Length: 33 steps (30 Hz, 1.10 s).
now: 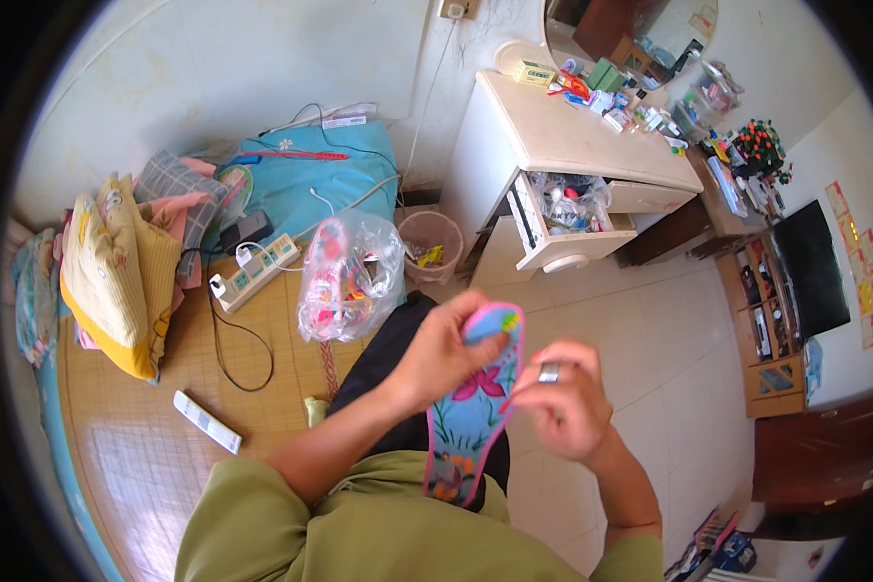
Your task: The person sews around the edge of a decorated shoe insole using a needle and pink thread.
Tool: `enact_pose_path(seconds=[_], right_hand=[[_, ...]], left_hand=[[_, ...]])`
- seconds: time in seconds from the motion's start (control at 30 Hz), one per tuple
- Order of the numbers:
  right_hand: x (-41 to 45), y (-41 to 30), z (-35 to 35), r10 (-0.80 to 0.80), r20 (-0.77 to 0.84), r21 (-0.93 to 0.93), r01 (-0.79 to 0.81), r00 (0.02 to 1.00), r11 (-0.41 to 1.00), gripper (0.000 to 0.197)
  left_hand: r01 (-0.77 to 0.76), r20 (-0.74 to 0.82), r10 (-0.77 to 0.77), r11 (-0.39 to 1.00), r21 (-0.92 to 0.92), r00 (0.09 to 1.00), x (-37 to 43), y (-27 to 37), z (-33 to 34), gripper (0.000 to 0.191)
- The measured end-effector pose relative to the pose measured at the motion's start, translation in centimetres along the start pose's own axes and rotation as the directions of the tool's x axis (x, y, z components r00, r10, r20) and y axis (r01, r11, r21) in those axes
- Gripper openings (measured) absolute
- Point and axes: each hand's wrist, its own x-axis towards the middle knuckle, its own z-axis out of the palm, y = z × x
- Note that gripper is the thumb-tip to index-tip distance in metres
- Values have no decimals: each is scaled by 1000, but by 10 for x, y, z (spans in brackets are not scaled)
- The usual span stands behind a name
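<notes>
A blue embroidered insole (455,429) with pink edging, a magenta flower and green leaves lies lengthwise above my lap. My left hand (444,349) grips its wide upper part, thumb on the patterned face. At its right edge is my right hand (564,400), fingers bent and thumb and fingertip pinched together close to the edging. A wide silver ring band (548,372) is on one of its fingers. Any needle or thread in that pinch is too small to make out. On the mat to the left sits a clear plastic bag (353,276) with colourful items, among them a floral insole-like shape.
A power strip (254,273) with plugged-in cords and a white remote control (207,422) lie on the woven mat (138,422). Folded clothes (120,276) are piled at left. A pink waste bin (431,247) stands beside a white dresser (553,138), whose drawer (571,244) is pulled out.
</notes>
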Motion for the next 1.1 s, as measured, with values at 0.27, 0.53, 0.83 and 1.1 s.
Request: enact_pose_path(seconds=[0.27,0.53,0.83,1.1], right_hand=[[-7,-7,-23,544,42,887,-282,838,365,13],[-16,-27,-16,486,-216,697,-215,846,684,7],[-1,-12,4,777,-34,815,-433,628,385,16],[8,-2,-13,707,368,860,-511,604,-11,15]], left_hand=[[-205,-262,221,975,87,939,6,0,-23,16],[-388,-345,628,736,555,697,4,7,-21,14],[-739,372,907,-113,665,196,-13,18,-19,21],[-754,449,881,-193,628,149,-15,12,-17,19]])
